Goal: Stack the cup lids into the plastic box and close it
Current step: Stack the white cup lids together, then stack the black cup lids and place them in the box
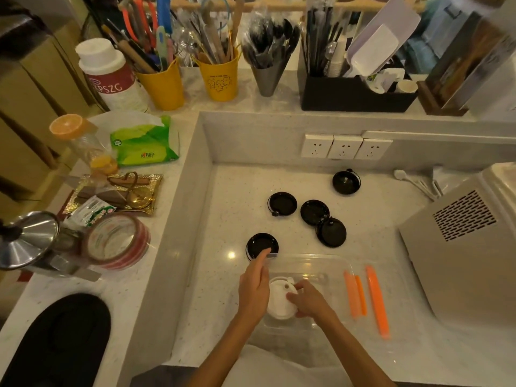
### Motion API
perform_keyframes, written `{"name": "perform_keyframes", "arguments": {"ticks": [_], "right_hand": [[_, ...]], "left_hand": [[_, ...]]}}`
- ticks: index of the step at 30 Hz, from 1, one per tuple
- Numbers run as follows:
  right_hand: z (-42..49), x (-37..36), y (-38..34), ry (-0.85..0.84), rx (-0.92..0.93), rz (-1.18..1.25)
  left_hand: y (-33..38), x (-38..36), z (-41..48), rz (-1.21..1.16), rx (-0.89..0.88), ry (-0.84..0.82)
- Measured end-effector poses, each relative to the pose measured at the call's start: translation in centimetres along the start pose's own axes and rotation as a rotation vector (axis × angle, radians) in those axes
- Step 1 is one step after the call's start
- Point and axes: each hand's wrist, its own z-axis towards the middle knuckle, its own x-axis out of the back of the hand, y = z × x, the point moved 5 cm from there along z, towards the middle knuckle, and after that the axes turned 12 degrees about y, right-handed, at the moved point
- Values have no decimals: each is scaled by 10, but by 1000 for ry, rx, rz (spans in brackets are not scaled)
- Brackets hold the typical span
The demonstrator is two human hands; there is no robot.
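Both forearms reach up from the bottom edge toward a clear plastic box [329, 263] that sits on the pale speckled worktop [212, 303]. Inside the box, toward its left end, is a white cup lid [279, 300], apparently on top of other white lids, though how many I cannot tell. The right hand [308, 301] has its fingers curled around the right rim of that white lid, gripping it. The left hand [255, 286] lies along the lid's left side, its fingers loosely extended, with one fingertip [266, 251] stretching over the box's far left corner to the near edge of a black lid [262, 245] just outside the box; whether it presses on the lid I cannot tell.

Farther back on the worktop lie four more black lids: one alone [282, 204], two overlapping at their edges [315, 212] [331, 232], and one [346, 182] well apart near the back wall below three wall sockets [344, 146]. Three orange strips [375, 301] show at the right end of the box; whether they are its clasps or loose sticks I cannot tell. A beige machine [463, 241] stands to the right.
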Motion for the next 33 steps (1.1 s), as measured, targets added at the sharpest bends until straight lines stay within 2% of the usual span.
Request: {"name": "perform_keyframes", "arguments": {"ticks": [10,14,16,18,22,26,28,31,33], "right_hand": [[-16,24,-12,10,55,-184],[-24,83,-54,63,191,-16],[-14,108,-87,143,293,47],[5,112,-116,168,335,49],[54,72,-142,13,301,-261],[67,36,-138,-178,254,-454],[67,33,-139,-180,241,-333],[60,44,-144,-154,155,232],[48,52,-150,-171,173,547]], "left_hand": [[-7,-4,1,-33,73,-30],[-11,15,20,-199,270,108],[-17,27,37,-136,375,176],[-25,27,57,-33,526,125],[-28,12,77,-40,826,-52],[-33,-3,81,-202,891,-151],[-33,-8,82,-407,942,-108],[-25,-4,91,-567,809,-59],[-18,0,98,-724,739,-9]]}}
